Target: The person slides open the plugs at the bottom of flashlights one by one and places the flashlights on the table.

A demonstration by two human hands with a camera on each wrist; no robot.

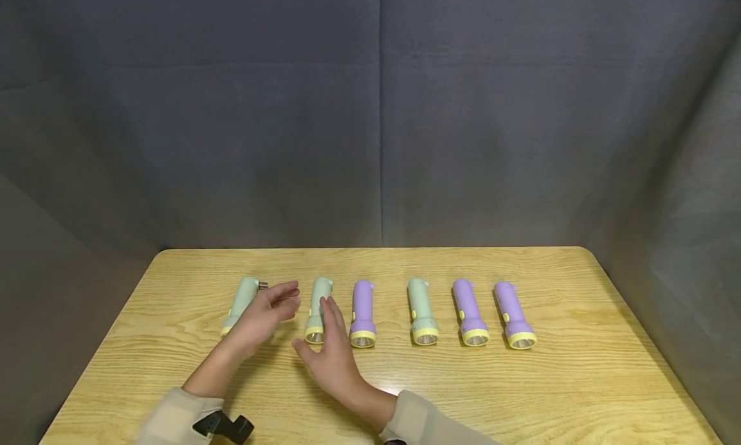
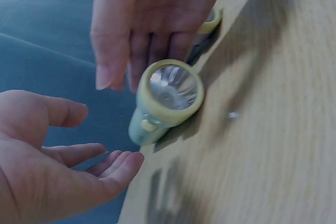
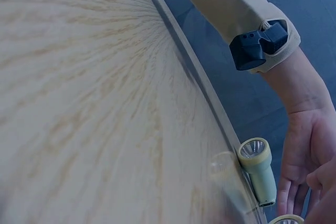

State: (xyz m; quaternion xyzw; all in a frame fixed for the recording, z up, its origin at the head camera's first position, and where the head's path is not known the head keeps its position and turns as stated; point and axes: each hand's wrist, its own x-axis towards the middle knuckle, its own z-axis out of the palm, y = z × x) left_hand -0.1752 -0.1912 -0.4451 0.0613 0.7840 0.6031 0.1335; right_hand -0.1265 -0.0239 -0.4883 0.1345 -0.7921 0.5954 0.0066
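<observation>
Beige sleeves [image 1: 179, 420] nearest, black wrist camera [image 1: 231, 427] strapped at the left cuff. Left hand [image 1: 260, 319]: fingers loosely extended, holding nothing. Right hand [image 1: 334, 361]: fingers straight, thumb well apart, also holding nothing. Between the two hands lies the second green flashlight [image 1: 318, 297], lens end toward the person; right fingertips overlap its edge in the head view, contact can't be told. Left-end green flashlight [image 1: 244, 294] sits partly behind the left hand, metal prongs [image 1: 263, 285] out at its far end. To the right: near purple flashlight [image 1: 363, 303], then a wider gap, third green flashlight [image 1: 419, 300], middle purple flashlight [image 1: 466, 303], right-end purple flashlight [image 1: 509, 307]. All on their sides, lenses nearward.

Handling, my judgement: take the barrel rather than the wide head, thumb opposite fingers; keep the right hand clear of the purple neighbour so it isn't knocked; round body could roll if nudged sideways.

Surface: light wood-grain desk [image 1: 579, 387], far corners rounded, bright glint near the right wrist. Room: dark grey curtain [image 1: 278, 123] behind and both sides, vertical seam about mid-view.
</observation>
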